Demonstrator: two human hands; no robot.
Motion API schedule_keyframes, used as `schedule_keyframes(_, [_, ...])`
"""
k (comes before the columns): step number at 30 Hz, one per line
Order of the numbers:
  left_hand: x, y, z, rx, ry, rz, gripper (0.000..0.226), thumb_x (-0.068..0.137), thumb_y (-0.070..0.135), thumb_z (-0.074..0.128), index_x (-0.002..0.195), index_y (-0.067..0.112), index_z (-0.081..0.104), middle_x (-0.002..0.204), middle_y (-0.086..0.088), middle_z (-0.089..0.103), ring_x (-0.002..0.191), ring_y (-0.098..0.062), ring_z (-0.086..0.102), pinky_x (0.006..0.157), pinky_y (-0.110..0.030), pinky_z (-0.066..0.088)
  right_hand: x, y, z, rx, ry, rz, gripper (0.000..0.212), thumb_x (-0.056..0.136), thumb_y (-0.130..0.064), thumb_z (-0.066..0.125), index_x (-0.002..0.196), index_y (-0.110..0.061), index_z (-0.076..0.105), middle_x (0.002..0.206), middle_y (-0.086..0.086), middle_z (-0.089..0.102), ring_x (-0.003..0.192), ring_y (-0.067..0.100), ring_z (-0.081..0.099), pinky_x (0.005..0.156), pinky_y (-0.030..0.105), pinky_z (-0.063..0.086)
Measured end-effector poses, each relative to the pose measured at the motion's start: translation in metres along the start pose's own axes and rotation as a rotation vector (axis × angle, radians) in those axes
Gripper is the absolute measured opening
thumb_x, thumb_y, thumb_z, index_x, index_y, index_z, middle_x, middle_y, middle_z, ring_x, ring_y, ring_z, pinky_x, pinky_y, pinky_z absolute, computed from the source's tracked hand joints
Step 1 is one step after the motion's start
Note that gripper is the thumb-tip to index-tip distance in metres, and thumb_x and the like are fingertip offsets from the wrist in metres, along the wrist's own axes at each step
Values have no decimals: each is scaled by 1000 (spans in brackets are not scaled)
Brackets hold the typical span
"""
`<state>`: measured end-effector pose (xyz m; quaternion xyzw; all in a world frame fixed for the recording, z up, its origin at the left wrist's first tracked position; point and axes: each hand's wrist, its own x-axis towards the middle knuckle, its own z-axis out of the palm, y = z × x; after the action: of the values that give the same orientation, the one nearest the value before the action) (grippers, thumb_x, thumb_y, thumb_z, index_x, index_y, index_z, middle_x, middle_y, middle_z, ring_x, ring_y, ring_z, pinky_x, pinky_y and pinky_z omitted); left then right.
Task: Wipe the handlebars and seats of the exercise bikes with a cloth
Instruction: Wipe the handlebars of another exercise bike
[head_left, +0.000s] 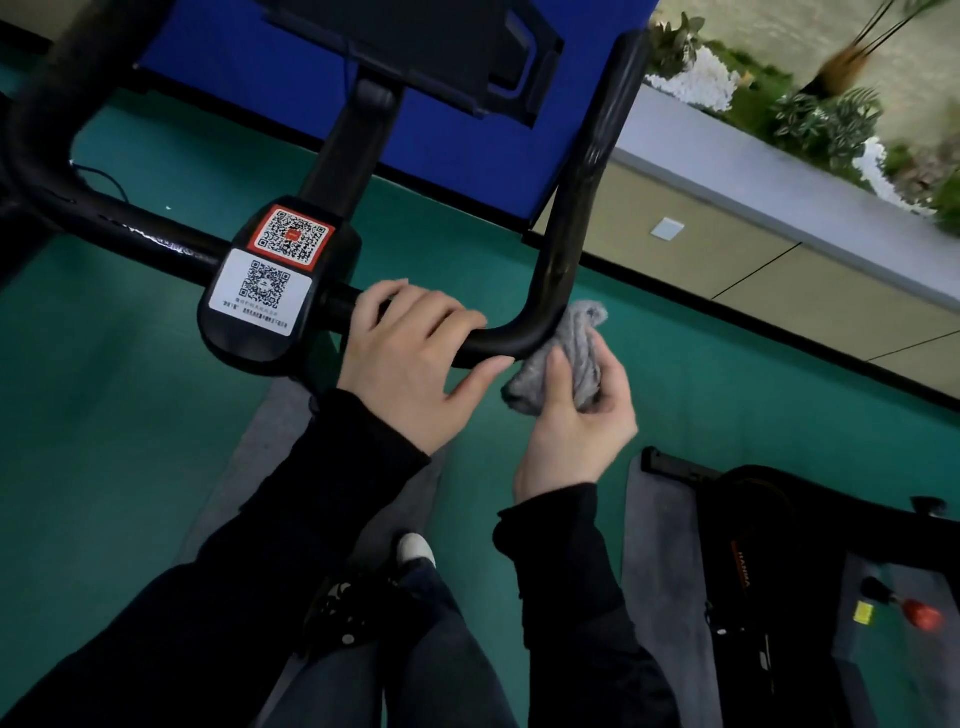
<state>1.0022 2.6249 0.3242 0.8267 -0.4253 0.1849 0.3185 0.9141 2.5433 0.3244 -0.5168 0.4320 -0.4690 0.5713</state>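
Over green floor (130, 389), left hand (410, 358) grips one handlebar (566, 234), right hand (576, 431) one cloth (582, 338).

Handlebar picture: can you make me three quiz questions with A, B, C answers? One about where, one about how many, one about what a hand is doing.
1. Where is the grey cloth? A on the floor; B against the handlebar bend; C on a seat.
2. How many QR stickers are on the black centre block? A one; B two; C four.
3. What is the left hand doing? A gripping the handlebar; B hanging free; C holding the cloth.
Answers: B, the right hand holds it there; B, one red-framed, one white; A, its fingers curl over the bar.
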Motion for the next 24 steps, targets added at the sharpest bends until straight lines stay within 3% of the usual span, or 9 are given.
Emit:
schedule_keyframes(2, [1, 8, 4, 14, -7, -4, 33, 87, 44, 59, 93, 13, 69, 89, -1, 66, 86, -24, 61, 99, -39, 35, -2, -1, 1, -110, -29, -130, 28, 86, 5, 64, 105, -14, 65, 114, 15, 65, 112, 27, 61, 99, 44, 49])
schedule_keyframes(6, [4, 21, 12, 10, -11, -43, 31, 86, 42, 60, 94, 14, 68, 89, 0, 65, 86, -23, 61, 95, -37, 35, 8, -1, -4, -266, -98, -324, 26, 83, 4, 67, 104, -13, 67, 115, 14, 59, 112, 12, 56, 98, 18, 44])
schedule_keyframes(9, [5, 21, 14, 35, -11, -61, 28, 83, 41, 62, 95, 16, 67, 88, 2, 65, 83, -23, 60, 87, -37, 35, 37, -7, 0, -248, -152, -294, 26, 85, 4, 65, 103, -15, 66, 121, 16, 59, 118, 19, 55, 103, 25, 44])
schedule_keyframes(12, [5, 21, 15, 58, -8, -82, 27, 81, 40, 65, 95, 18, 67, 88, 4, 65, 81, -23, 60, 82, -35, 33, 53, -9, -2, -251, -269, -280, 21, 85, 4, 64, 101, -9, 66, 110, 19, 65, 107, 26, 62, 99, 39, 48])
schedule_keyframes(16, [6, 23, 16, 27, 4, -118, 25, 79, 40, 66, 92, 19, 68, 87, 6, 65, 79, -21, 60, 82, -33, 31, 68, -13, -16, -399, -441, -523, 23, 82, 3, 68, 98, -13, 67, 100, 9, 64, 98, 9, 59, 91, 17, 44])
schedule_keyframes(21, [6, 26, 16, 23, 16, -154, 24, 78, 41, 67, 90, 20, 68, 86, 8, 65, 79, -19, 59, 82, -31, 29, 105, -25, -6, -396, -614, -460, 22, 84, 2, 66, 98, -15, 66, 101, 11, 63, 99, 27, 61, 92, 40, 49])
schedule_keyframes(24, [6, 28, 17, 25, 32, -173, 24, 76, 42, 67, 89, 21, 68, 86, 8, 65, 80, -18, 59, 83, -31, 28, 106, -27, -4, -396, -644, -480, 22, 83, 3, 67, 96, -15, 67, 100, 14, 63, 97, 25, 61, 91, 30, 48])
